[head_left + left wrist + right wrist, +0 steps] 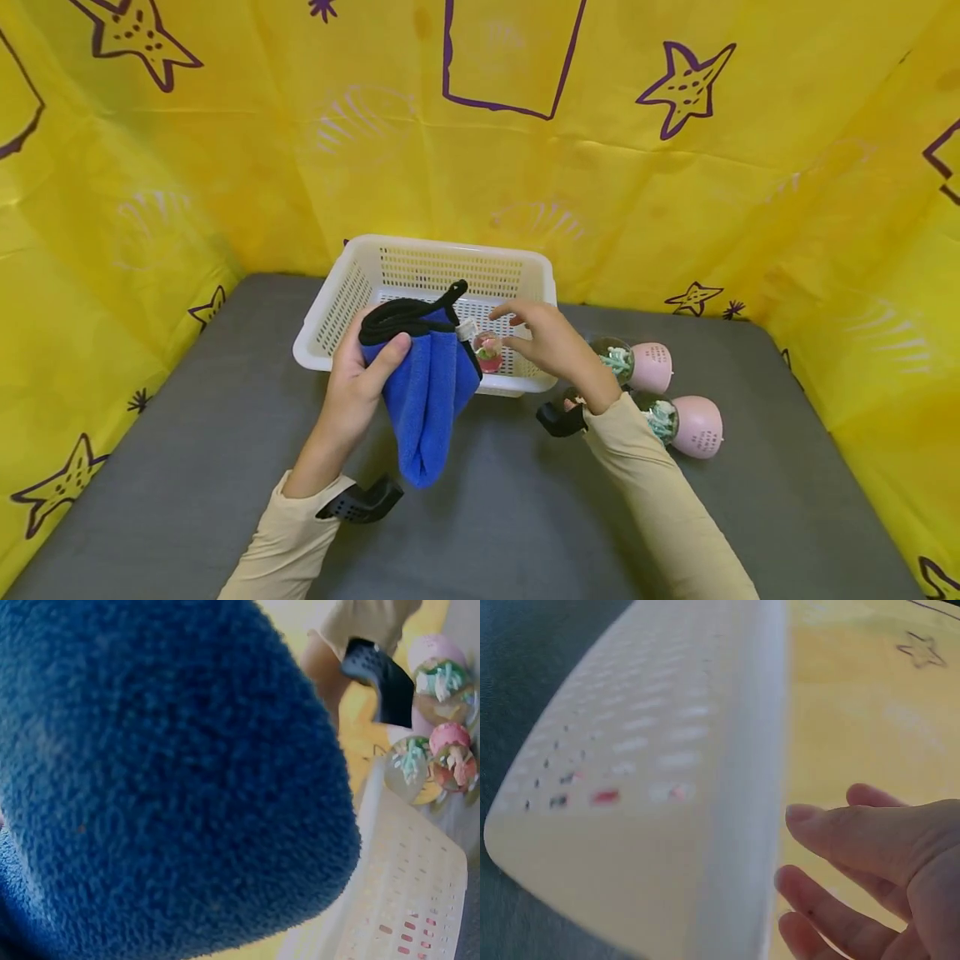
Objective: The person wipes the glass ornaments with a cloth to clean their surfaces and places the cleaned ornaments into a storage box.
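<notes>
My left hand [354, 373] grips a folded blue towel [431, 392] with black edging, a black hanging loop and a white tag, its thumb across the front. The towel hangs over the near edge of a white plastic basket [457, 247] and fills much of the left wrist view. A small snow globe [489, 358] with a red base is inside the basket near its front right. Just right of that globe, over the basket's right end, my right hand [546, 335] holds nothing, its fingers loosely bent and thumb apart. In the right wrist view the fingers are beside the basket rim [750, 787].
Two snow globes with pink bases, one farther back [651, 367] and one nearer [697, 427], lie on their sides right of the basket. A smaller red-based globe [450, 742] lies beside them. Yellow patterned cloth [480, 175] hangs behind the grey table [225, 467].
</notes>
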The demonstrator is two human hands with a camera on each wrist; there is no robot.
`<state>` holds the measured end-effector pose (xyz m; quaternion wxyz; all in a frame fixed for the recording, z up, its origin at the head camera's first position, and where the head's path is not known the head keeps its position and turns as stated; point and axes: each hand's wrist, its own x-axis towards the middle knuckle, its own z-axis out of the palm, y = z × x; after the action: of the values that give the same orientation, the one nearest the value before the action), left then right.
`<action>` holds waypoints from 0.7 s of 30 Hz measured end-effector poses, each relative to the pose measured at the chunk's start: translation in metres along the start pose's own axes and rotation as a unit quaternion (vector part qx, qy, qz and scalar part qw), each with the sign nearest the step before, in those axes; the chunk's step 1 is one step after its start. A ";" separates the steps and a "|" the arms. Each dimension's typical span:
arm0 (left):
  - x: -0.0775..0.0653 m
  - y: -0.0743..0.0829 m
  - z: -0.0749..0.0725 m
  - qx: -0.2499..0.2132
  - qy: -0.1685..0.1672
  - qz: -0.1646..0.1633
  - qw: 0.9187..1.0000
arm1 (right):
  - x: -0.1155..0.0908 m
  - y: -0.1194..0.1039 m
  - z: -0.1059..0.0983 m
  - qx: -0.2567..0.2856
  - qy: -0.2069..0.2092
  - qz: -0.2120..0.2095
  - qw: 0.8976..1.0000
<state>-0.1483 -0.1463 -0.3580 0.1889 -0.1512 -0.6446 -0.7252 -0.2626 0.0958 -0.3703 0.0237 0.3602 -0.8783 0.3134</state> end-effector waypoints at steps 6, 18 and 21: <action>0.000 -0.002 0.001 0.010 -0.004 -0.006 1.000 | -0.026 -0.001 -0.020 0.030 0.047 0.024 0.998; -0.001 -0.001 0.005 0.031 -0.020 0.002 0.999 | -0.085 0.009 -0.026 0.090 0.130 0.100 0.982; -0.003 -0.002 0.007 0.042 -0.031 0.005 0.999 | -0.095 0.014 -0.023 0.089 0.132 0.111 0.981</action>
<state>-0.1472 -0.1389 -0.3600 0.1786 -0.1681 -0.6792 -0.6917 -0.2053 0.1754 -0.3850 0.0718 0.2165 -0.8705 0.4361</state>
